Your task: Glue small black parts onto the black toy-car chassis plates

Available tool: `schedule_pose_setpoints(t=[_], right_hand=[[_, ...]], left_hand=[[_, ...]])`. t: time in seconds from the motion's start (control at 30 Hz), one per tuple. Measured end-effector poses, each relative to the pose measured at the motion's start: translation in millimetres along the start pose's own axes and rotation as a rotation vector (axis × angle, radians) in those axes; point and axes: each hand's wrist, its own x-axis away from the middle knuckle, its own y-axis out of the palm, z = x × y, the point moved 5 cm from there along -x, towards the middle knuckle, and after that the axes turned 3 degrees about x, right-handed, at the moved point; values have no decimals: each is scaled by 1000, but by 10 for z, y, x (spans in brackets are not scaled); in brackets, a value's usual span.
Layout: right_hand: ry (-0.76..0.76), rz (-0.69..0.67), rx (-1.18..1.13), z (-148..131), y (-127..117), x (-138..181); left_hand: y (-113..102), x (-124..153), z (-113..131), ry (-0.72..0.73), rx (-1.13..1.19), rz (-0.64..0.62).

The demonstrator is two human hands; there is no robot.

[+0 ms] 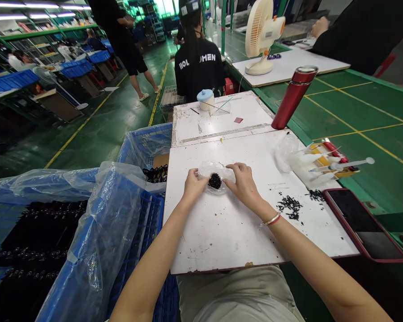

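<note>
On the white board (204,228) in front of me lies a clear plastic bag (206,169) with small black parts (215,180) bunched in its middle. My left hand (194,184) pinches the bag's left side between thumb and fingers. At the opposite side, my right hand (242,181) grips the bag's edge, its thumb close to the black parts. A loose pile of tiny black pieces (289,206) is spread on the board to the right of my right wrist.
A red flask (293,98) stands at the board's right edge, near white bottles with thin nozzles (309,158). A phone (364,223) lies at the right. Blue crates (87,232) lined with plastic hold black parts at the left. A fan (260,36) and other people are beyond.
</note>
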Motion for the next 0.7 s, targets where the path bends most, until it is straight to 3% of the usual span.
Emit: schedule_pose_setpoints(t=[0.13,0.27,0.5,0.6,0.7], right_hand=[[-141,-69,42,-50,39,127],[-195,-122,63,-12,120,138],[-205,-109,54,-75,173,106],[-201,-46,13,-261,-98,140],[-205,95,-125,-626,-804,301]], left_hand=[[-83,146,52,155,-150,70],[-83,282,48,309,-242,26],[-177,284,-64,347,-277,71],[-319,438,-111,331,-244,106],[-548,751,-206,328,-186,182]])
